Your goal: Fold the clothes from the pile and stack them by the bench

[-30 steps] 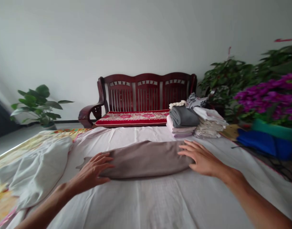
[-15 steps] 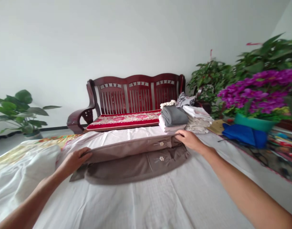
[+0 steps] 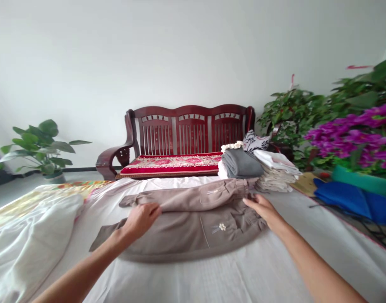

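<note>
Taupe-brown trousers point(image 3: 186, 231) lie spread on the white sheet point(image 3: 212, 277), with one leg laid out behind the other and a small flower on each pocket. My left hand point(image 3: 141, 219) rests on the left part of the cloth, fingers curled down, at the seam between the two legs. My right hand point(image 3: 262, 208) lies flat at the waist end on the right, fingers stretched out toward the far leg.
A stack of folded cloths point(image 3: 259, 166) stands just behind the trousers at the right. A blue cloth point(image 3: 350, 195) and potted purple flowers point(image 3: 360, 143) are at far right. Crumpled white fabric point(image 3: 29, 240) lies at left. A red wooden bench point(image 3: 183, 139) stands behind.
The trousers were folded in one long strip a second ago. Both hands lifted the upper leg and laid it back, so the two legs now lie side by side.
</note>
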`<state>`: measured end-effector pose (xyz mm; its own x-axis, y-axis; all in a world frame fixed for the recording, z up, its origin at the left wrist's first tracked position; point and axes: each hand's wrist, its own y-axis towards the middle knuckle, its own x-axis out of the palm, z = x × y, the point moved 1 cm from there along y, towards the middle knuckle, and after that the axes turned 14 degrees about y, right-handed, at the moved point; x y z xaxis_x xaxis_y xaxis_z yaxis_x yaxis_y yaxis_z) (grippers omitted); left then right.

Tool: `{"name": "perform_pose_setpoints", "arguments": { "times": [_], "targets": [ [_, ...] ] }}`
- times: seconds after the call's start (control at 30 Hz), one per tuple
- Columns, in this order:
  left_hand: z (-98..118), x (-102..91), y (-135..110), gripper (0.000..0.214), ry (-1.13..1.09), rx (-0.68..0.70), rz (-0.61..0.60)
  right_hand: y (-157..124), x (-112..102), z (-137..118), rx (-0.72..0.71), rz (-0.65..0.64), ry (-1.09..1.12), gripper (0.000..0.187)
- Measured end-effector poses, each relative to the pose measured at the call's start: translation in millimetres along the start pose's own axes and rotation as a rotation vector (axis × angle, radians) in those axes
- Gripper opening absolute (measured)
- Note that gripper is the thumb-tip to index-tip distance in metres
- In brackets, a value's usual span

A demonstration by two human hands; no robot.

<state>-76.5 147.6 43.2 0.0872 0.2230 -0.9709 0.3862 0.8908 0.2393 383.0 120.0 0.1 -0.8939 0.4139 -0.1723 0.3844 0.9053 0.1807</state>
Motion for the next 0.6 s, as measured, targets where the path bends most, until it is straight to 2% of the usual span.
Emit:
{"name": "perform_pose_setpoints", "arguments": {
  "times": [0.07, 0.17, 0.27, 0.37, 0.47, 0.53, 0.6],
  "targets": [
    [19.8, 13.5, -4.8, 0.03, -0.006, 0.054, -0.1, -2.1, 0.4, 8.5, 0.065, -0.091, 0.057, 0.043],
    [39.7, 23.2, -0.3, 0.026, 0.044, 0.056, -0.139, -4.8, 8.1, -1.6, 0.128, -0.171, 0.148, 0.042],
    [50.6, 24.5, 8.9, 0.032, 0.155, 0.019, -0.097, -15.5, 14.3, -29.7, 0.209, -0.187, 0.239, 0.041],
    [57.0, 27.6, 19.3, 0.041, 0.17, -0.044, -0.069, -34.3, 17.4, -66.8, 0.185, -0.209, 0.376, 0.044],
    [63.7, 35.1, 33.9, 0.047, -0.011, -0.082, -0.098, -52.8, 22.2, -106.9, 0.108, -0.241, 0.498, 0.047],
    [69.1, 38.2, 44.7, 0.045, -0.268, -0.092, -0.112, -61.3, 26.7, -131.9, 0.059, -0.263, 0.547, 0.05],
    [74.0, 36.3, 52.7, 0.042, -0.614, -0.095, -0.117, -66.0, 30.7, -152.4, 0.013, -0.268, 0.576, 0.051]
  ]
}}
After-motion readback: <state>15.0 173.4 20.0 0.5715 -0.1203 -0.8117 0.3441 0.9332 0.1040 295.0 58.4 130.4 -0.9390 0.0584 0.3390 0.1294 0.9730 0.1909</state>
